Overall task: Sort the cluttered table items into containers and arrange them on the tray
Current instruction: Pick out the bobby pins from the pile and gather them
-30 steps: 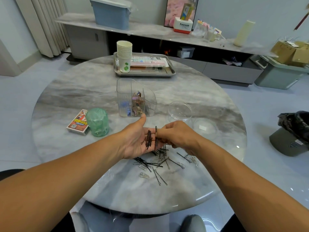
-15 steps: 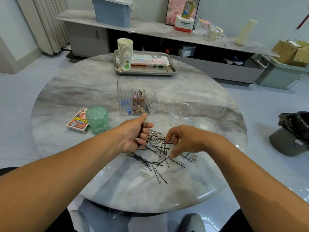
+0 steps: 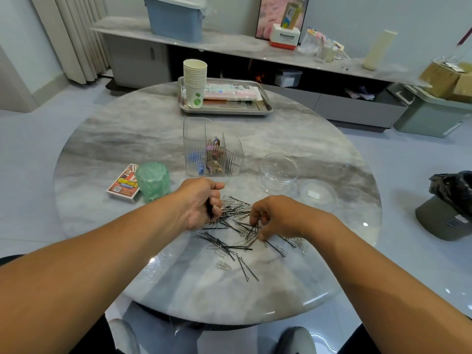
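A scattered pile of black hairpins and silver paper clips lies on the round marble table in front of me. My left hand is curled into a fist around a bunch of black hairpins at the pile's left edge. My right hand reaches down into the pile and its fingertips pinch at pins there. Behind the pile stands a clear divided organizer with coloured clips inside. A metal tray at the table's far side carries a stack of paper cups and flat packets.
A clear round jar and its clear lid sit right of the organizer. A green wrapped roll and a card box lie at the left. A low shelf unit with boxes runs behind the table.
My left hand went from an open palm holding hairpins to a fist closed around them. My right hand left the left palm and dropped down into the pile.
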### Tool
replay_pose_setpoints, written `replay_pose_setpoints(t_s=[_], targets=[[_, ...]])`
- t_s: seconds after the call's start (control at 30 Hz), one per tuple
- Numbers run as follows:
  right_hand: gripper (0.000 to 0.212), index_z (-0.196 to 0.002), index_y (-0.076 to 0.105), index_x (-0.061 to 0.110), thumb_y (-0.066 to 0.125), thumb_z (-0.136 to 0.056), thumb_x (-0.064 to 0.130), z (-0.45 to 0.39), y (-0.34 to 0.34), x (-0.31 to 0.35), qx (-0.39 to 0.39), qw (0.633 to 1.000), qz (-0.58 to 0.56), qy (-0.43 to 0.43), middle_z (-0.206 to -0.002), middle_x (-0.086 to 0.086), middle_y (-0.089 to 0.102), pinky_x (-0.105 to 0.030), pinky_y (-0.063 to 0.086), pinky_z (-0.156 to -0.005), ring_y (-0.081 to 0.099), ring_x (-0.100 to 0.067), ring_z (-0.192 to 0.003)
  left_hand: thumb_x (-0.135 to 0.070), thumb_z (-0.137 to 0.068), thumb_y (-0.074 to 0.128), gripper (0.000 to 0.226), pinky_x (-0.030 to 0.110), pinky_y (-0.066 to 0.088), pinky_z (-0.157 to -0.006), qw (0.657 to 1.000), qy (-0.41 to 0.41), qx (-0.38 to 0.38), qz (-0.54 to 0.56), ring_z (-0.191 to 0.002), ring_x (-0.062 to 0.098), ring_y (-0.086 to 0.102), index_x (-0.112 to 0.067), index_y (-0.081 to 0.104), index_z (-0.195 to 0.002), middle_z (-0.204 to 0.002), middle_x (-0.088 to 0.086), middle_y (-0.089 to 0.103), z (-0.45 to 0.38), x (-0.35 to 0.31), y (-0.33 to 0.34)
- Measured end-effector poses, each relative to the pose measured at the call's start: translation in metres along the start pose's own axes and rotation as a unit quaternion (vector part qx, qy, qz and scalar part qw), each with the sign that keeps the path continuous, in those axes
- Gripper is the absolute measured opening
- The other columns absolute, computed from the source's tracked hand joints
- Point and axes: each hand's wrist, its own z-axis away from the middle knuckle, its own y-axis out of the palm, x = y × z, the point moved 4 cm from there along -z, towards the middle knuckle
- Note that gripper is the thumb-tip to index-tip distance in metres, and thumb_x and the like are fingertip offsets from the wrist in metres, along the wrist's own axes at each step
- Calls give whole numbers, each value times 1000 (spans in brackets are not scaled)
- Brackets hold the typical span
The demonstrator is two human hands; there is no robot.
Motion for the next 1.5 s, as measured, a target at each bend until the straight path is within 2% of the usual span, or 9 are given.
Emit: replay_pose_setpoints(t_s=[0.2, 0.3, 0.4, 0.63, 1.0, 1.13, 1.3, 1.4, 1.5], targets=[[14, -94, 77, 18, 77, -83, 10, -2, -5, -1, -35, 998, 46, 12, -85, 8, 71, -23, 50, -68, 64, -12, -82, -8, -106, 34, 20, 17, 22, -32, 1000, -3, 13, 1, -36, 6, 24, -11, 53, -103, -49, -6, 35, -2, 2, 1], [33, -104, 78, 23, 68, -83, -1, 2, -9, -5, -1, 999, 43, 21, -88, 14, 67, -18, 51, -71, 64, -10, -88, -12, -106, 35, 20, 17, 18, -32, 1000, 0, 17, -7, -36, 6, 22, -11, 54, -101, -51, -5, 37, 0, 1, 3], [41, -109, 74, 28, 76, -76, 3, 5, -10, -9, 28, 998, 57, 28, -100, 10, 67, -32, 57, -86, 64, -15, -96, -17, -108, 36, 22, 17, 15, -33, 1000, 4, 15, -16, -37, 6, 20, -11, 55, -99, -52, -5, 36, 2, 0, 4], [13, -85, 75, 20, 85, -77, 17, 1, -8, -10, -31, 999, 33, 19, -80, 10, 70, -31, 55, -73, 64, -11, -77, -28, -110, 37, 26, 19, 13, -37, 999, -2, 17, -39, -40, 6, 19, -12, 54, -97, -54, -6, 32, 7, 3, 9], [15, -82, 67, 15, 72, -76, 28, -1, 2, 7, -32, 982, 182, 26, -79, -2, 69, -29, 48, -60, 66, -24, -78, -41, -109, 39, 40, 25, 53, -42, 997, -52, 45, 25, -52, 19, 62, -4, 53, -105, -76, 15, 60, 15, 7, 9], [11, -71, 68, 13, 70, -74, 24, 3, -11, -6, -49, 998, -4, 51, -70, -2, 70, -31, 49, -56, 59, -16, -62, -45, -108, 38, 46, 30, 61, -50, 997, -56, 45, 23, -64, 28, 71, -2, 54, -109, -86, 18, 63, 16, 8, 6], [16, -76, 71, 6, 74, -79, 22, 6, -24, 4, -105, 963, -245, 40, -59, 7, 55, -15, 38, -47, 45, -4, -50, -48, -107, 37, 54, 41, 64, -64, 997, -59, 47, 18, -89, 38, 71, 3, 53, -115, -92, 22, 63, 14, 15, 11], [14, -76, 72, 8, 77, -79, 20, 2, -15, 15, -90, 940, -323, 58, -61, 6, 64, -11, 41, -48, 55, -2, -54, -55, -105, 35, 68, 43, 64, -75, 994, -69, 83, 10, -104, 39, 70, 8, 53, -125, -108, 26, 66, 14, 21, 21], [14, -82, 74, 7, 81, -79, 19, 0, -5, 23, -80, 922, -370, 81, -67, -2, 72, -12, 42, -46, 63, -7, -58, -55, -105, 35, 71, 40, 64, -69, 992, -65, 108, 19, -91, 36, 72, 11, 54, -124, -110, 27, 65, 16, 22, 27]])
